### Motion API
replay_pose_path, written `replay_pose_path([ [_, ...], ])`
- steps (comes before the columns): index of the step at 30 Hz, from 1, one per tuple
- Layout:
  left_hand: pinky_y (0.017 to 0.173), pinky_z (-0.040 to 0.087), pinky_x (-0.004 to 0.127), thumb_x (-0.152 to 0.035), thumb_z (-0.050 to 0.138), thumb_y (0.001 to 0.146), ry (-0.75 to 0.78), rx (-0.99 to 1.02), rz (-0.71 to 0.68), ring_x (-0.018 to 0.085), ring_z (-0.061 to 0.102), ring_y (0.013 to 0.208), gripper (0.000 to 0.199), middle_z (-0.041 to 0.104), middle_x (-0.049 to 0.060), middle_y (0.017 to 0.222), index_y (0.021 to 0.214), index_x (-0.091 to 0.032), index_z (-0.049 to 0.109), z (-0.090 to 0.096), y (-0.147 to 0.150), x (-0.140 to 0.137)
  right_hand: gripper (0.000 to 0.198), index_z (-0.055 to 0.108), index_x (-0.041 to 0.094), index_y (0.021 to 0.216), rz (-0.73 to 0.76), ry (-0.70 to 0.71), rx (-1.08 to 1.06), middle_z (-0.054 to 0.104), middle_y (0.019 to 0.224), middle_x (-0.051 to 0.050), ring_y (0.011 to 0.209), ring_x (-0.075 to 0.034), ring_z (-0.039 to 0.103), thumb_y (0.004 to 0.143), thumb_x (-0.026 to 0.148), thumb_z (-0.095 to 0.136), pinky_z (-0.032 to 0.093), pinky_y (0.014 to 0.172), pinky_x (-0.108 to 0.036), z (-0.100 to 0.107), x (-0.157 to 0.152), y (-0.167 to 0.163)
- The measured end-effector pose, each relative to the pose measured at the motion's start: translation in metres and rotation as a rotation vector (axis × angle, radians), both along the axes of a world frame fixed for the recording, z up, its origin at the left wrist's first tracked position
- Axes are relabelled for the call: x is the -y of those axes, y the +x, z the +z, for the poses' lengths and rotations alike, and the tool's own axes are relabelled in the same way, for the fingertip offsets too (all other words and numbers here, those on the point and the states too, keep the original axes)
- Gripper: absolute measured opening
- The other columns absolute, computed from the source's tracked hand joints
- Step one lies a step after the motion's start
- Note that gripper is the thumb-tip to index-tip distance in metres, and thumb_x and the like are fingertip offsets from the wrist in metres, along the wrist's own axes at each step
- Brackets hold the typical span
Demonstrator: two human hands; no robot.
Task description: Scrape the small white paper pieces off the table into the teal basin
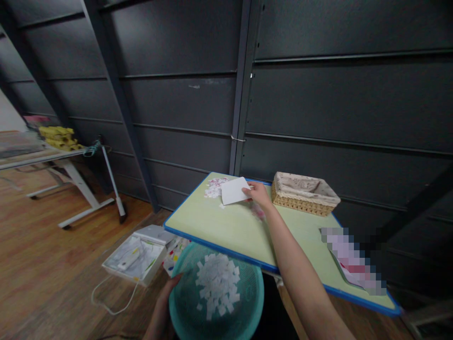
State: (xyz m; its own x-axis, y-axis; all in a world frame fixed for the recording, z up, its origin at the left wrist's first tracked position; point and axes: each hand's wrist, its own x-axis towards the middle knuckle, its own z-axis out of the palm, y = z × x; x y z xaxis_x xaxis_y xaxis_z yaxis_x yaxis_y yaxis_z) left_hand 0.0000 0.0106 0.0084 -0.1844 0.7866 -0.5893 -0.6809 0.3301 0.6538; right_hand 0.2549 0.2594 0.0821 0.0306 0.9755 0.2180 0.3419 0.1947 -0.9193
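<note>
My right hand pinches a white card by its right edge, held over the green tabletop with the blue rim. Beside and partly behind the card lies a pile of small white and pink paper pieces. Below the table's front edge, my left hand grips the left rim of a teal plastic basket. Inside the basket is a heap of small white paper squares. A small reddish item sits under my right wrist, too blurred to name.
A wicker basket with cloth lining stands at the table's back right. A partly pixelated flat item lies near the right edge. An open white box with a cord is on the floor at left. Dark panelled wall rises behind.
</note>
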Motion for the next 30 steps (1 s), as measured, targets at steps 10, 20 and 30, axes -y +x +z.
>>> replay_pose_path([
  [10, 0.075, 0.059, 0.045, -0.014, 0.07, 0.067, 0.0, -0.05, 0.022, 0.034, 0.074, 0.085, 0.019, 0.076, 0.006, 0.062, 0.085, -0.013, 0.07, 0.004, 0.002, 0.001, 0.035, 0.068, 0.008, 0.105, 0.03, -0.002, 0.03, 0.071, 0.085, -0.008, 0.058, -0.013, 0.061, 0.073, 0.017, 0.06, 0.052, 0.046, -0.023, 0.001, 0.005, -0.003],
  [20, 0.077, 0.059, 0.042, -0.012, 0.067, 0.07, -0.032, -0.059, 0.015, 0.031, 0.075, 0.079, 0.012, 0.074, 0.004, 0.058, 0.081, -0.015, 0.066, 0.006, 0.002, 0.0, 0.027, 0.071, 0.009, 0.092, 0.078, -0.064, -0.056, 0.072, 0.079, -0.007, 0.056, -0.014, 0.061, 0.067, 0.015, 0.062, 0.051, 0.044, -0.022, 0.011, 0.009, 0.004],
  [30, 0.078, 0.059, 0.045, -0.013, 0.066, 0.07, -0.05, -0.038, 0.014, 0.033, 0.074, 0.083, 0.022, 0.077, 0.007, 0.064, 0.091, -0.012, 0.067, 0.007, 0.002, 0.0, 0.022, 0.071, 0.009, 0.083, 0.019, -0.089, 0.032, 0.068, 0.064, -0.004, 0.047, -0.012, 0.057, 0.063, 0.012, 0.061, 0.045, 0.038, -0.018, 0.011, 0.009, 0.008],
])
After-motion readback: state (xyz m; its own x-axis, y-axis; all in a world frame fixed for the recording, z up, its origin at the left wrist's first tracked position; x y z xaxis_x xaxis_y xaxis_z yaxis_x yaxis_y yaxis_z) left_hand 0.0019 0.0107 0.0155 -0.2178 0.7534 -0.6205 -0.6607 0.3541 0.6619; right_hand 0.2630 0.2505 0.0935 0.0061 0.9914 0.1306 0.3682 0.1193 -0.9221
